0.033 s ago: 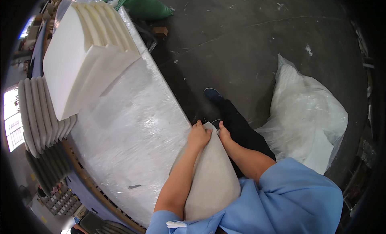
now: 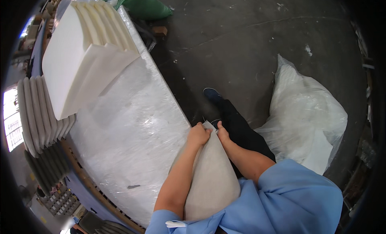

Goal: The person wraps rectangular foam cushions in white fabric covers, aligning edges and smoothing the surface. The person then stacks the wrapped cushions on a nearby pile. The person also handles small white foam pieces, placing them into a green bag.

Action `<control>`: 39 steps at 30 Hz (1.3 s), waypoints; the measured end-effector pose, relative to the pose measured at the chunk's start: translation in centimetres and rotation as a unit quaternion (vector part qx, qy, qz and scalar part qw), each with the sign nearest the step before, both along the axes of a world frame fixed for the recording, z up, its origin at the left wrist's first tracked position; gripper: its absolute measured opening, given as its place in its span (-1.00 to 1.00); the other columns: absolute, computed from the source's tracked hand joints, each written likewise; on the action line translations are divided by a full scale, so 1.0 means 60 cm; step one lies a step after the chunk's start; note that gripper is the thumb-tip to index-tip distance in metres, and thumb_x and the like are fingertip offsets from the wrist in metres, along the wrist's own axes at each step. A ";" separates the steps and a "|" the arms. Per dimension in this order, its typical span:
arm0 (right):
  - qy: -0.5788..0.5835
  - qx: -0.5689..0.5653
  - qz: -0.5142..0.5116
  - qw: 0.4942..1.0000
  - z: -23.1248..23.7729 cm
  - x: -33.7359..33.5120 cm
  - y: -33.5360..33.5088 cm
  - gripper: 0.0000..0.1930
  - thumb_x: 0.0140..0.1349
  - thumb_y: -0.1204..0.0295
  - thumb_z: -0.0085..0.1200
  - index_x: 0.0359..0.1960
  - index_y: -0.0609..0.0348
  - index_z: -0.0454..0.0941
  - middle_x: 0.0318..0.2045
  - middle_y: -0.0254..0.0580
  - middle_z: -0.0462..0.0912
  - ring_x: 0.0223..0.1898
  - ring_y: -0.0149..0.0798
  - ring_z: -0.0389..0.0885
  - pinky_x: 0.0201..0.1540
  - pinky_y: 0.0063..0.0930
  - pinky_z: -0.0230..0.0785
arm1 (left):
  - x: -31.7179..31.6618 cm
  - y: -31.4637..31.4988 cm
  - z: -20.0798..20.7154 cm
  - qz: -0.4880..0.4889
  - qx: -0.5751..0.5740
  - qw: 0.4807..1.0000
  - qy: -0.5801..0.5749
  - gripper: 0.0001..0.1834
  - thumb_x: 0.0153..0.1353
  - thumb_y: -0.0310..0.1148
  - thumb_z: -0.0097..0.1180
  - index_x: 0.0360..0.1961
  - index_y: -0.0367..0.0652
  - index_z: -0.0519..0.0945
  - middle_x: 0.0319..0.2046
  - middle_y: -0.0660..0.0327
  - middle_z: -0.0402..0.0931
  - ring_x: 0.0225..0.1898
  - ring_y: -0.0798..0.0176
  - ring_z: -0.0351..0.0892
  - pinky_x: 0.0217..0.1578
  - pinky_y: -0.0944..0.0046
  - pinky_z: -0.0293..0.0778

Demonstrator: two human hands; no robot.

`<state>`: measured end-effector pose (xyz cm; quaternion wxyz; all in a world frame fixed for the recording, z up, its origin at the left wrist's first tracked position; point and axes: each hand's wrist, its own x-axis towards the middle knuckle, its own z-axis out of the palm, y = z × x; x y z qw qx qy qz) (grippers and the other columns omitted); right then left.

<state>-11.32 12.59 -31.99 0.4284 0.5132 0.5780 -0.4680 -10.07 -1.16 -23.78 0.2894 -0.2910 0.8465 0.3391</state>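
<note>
Just below mid-frame I am seeing the left hand (image 2: 198,134) closing on the narrow upper tip of a beige padded piece (image 2: 213,177), its fingertips curling out of my sight. The right hand (image 2: 222,132) is touching that tip's right edge, thumb pointing up; its fingers are hiding behind, so I cannot tell how firmly it is gripping. The piece is running down to lower centre, where a blue shirt (image 2: 289,193) is covering its bottom end and the left forearm its left edge. Left of it, a plastic-wrapped table (image 2: 120,153) is carrying white foam slabs (image 2: 66,65) at upper left. A clear bag (image 2: 307,107) is sitting at right, its contents blurring under the plastic.
</note>
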 end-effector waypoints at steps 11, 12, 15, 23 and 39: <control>0.174 0.059 0.674 0.716 -0.096 0.006 0.032 -0.55 0.38 0.07 -0.02 -0.07 0.16 0.75 -0.09 0.26 0.73 0.01 0.07 0.74 0.07 -0.08 0.54 | -0.011 0.020 -0.020 -0.026 -0.013 0.996 -0.085 -0.71 0.30 -0.31 0.09 -0.12 -0.25 0.74 -0.10 -0.15 0.71 -0.03 -0.15 0.73 0.01 -0.06 0.61; 0.181 0.057 0.700 0.689 -0.102 0.005 0.035 -0.59 0.38 0.11 -0.04 -0.12 0.10 0.77 -0.11 0.21 0.74 -0.01 0.08 0.74 0.04 -0.05 0.55 | -0.016 0.021 -0.019 -0.023 -0.008 0.997 -0.068 -0.71 0.31 -0.32 0.07 -0.13 -0.24 0.74 -0.11 -0.15 0.71 -0.03 -0.15 0.73 0.01 -0.06 0.61; 0.191 0.059 0.705 0.680 -0.135 0.007 0.038 -0.60 0.36 0.10 -0.06 -0.19 0.08 0.76 -0.13 -0.02 0.78 -0.04 0.05 0.76 -0.01 -0.02 0.56 | -0.018 0.032 -0.026 0.010 -0.016 1.000 -0.023 -0.73 0.29 -0.35 0.04 -0.27 -0.23 0.75 -0.21 -0.17 0.71 -0.12 -0.22 0.73 -0.02 -0.11 0.60; 0.068 0.087 0.455 0.884 -0.077 -0.017 0.002 -0.46 0.42 -0.07 -0.02 -0.05 0.16 0.76 0.00 0.23 0.70 0.15 0.15 0.65 0.23 -0.08 0.44 | 0.035 -0.001 0.029 0.123 0.016 0.986 0.112 -0.67 0.35 -0.38 0.14 0.10 -0.23 0.63 0.05 -0.09 0.68 0.05 -0.09 0.71 0.03 0.02 0.62; 0.469 -0.447 0.382 0.659 0.339 -0.075 0.074 -0.60 0.47 0.26 -0.16 -0.21 0.30 0.70 -0.13 -0.02 0.74 0.05 -0.03 0.65 0.22 -0.24 0.39 | 0.609 -0.005 0.471 0.739 0.329 0.576 -0.122 -0.39 0.54 -0.06 -0.03 0.49 -0.09 0.31 0.31 0.07 0.49 0.30 0.11 0.49 0.32 0.08 0.39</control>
